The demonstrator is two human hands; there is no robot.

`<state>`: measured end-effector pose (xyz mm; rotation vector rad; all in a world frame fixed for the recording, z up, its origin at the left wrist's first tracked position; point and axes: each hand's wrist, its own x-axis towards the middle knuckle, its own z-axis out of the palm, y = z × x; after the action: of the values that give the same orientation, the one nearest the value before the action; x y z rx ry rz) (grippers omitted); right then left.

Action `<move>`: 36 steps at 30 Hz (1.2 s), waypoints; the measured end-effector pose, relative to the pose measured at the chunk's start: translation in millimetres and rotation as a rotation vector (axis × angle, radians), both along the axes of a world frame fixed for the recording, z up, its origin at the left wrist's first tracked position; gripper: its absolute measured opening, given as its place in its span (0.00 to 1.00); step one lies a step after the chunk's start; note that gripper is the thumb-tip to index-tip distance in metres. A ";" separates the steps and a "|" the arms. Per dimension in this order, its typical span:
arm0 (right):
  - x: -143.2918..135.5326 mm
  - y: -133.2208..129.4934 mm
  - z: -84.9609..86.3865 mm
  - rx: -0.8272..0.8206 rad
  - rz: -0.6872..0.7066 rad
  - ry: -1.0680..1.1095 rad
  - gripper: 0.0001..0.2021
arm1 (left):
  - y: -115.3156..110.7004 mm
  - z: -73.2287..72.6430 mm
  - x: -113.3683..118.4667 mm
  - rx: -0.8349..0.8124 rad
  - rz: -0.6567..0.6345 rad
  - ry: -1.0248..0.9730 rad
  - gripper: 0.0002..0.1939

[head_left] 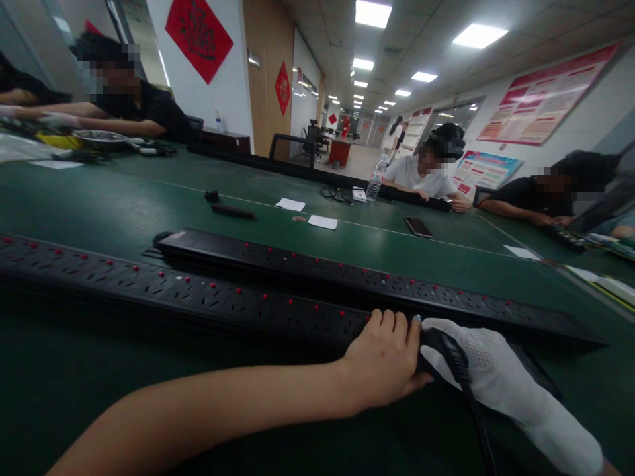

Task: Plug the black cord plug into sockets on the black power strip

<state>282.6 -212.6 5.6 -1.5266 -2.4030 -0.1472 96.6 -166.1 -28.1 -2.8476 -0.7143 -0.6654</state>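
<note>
Two long black power strips with red dots lie on the green table, the near strip (pixel 213 301) in front of the far strip (pixel 347 274). My bare left hand (pixel 384 360) is wrapped over the right part of the near strip, fingers together on its top and thumb at its near side. Just right of it, my right hand (pixel 476 357), in a white glove, is closed round a black plug (pixel 449 350). The plug's thick cable (pixel 479 423) runs down toward the bottom edge. Whether the plug sits in a socket is hidden.
Beyond the strips are a black bar (pixel 233 211), white papers (pixel 322 222), a phone (pixel 418 227) and a clear bottle (pixel 376 178). People sit at the far side and far left, where a metal dish (pixel 100 136) stands among cables.
</note>
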 end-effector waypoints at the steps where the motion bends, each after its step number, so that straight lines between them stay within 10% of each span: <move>1: -0.3 0.1 0.2 0.002 -0.001 0.002 0.15 | 0.2 1.1 -0.1 -0.023 -0.001 -0.007 0.32; 36: 0.1 -1.1 0.7 -0.034 -0.038 -0.023 0.14 | 2.9 5.0 -1.2 -0.063 -0.020 0.011 0.30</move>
<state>282.6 -213.8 6.3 -1.5952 -2.4066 -0.1328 95.4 -163.2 -23.1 -2.9174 -0.7183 -0.6400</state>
